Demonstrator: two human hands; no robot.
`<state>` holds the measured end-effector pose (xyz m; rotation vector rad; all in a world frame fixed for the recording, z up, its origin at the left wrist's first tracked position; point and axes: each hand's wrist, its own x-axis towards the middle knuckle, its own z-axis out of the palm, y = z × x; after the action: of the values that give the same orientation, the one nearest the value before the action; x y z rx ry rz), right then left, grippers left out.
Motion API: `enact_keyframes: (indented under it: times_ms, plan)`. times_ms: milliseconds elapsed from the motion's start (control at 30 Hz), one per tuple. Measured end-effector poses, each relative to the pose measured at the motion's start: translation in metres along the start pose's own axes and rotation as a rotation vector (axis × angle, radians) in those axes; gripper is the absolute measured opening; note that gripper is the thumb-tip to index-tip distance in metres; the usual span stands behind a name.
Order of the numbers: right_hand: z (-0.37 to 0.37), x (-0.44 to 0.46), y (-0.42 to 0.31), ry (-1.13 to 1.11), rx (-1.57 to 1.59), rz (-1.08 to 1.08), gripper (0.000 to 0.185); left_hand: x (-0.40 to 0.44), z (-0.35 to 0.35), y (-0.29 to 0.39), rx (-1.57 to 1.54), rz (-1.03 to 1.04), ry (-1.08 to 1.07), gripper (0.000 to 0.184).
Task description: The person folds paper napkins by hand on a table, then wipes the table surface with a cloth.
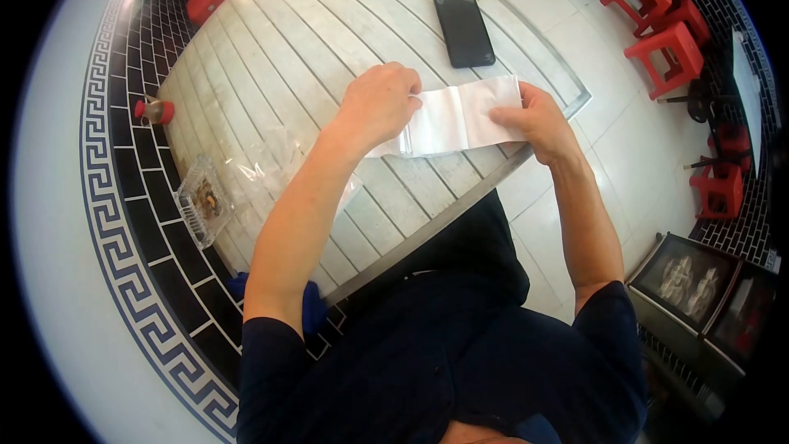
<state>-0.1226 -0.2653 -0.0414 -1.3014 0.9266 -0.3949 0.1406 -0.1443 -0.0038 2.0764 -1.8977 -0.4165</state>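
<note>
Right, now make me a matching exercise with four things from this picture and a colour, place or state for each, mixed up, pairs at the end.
Things:
1. White paper
2. Phone
3. Ashtray
4. Stools

Places, colours, states:
A. Clear, at the table's edge near the black-tiled wall
B. Red, standing on the floor
C. Under the thumb of the right hand
D. Black, lying flat on the slatted table

Pairs: 1-C, 2-D, 3-A, 4-B.
</note>
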Motion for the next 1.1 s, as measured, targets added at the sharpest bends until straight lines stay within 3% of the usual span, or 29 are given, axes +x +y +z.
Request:
enact_keyframes:
  times_ms: [333,400,500,567,667,867,1100]
  plan:
    - [0.0,-0.002,0.002,0.006,-0.024,-0.045,0.043,-0.001,-0.019,0.018,-0.077,-0.102,-0.05,0.012]
    - [0.005,-0.008,-0.003,0.022,-0.027,-0.076,0.042,-0.001,-0.022,0.02,-0.119,-0.141,-0.067,0.018]
    - [0.011,-0.02,-0.015,0.062,-0.086,-0.167,0.04,0.003,-0.013,0.012,-0.235,-0.031,-0.067,0.034]
    - [0.012,-0.027,-0.023,0.089,-0.139,-0.225,0.039,0.01,-0.004,0.009,-0.304,0.156,-0.043,0.05]
    - [0.01,-0.033,-0.03,0.051,-0.278,-0.275,0.038,0.016,-0.008,0.02,-0.376,0.096,-0.138,0.06]
    - [0.013,-0.035,-0.035,0.073,-0.299,-0.274,0.039,0.019,-0.034,0.03,-0.378,-0.024,-0.24,0.055]
    - [0.011,-0.028,-0.025,0.047,-0.046,-0.16,0.045,0.016,-0.037,0.014,-0.558,-0.042,-0.211,0.05]
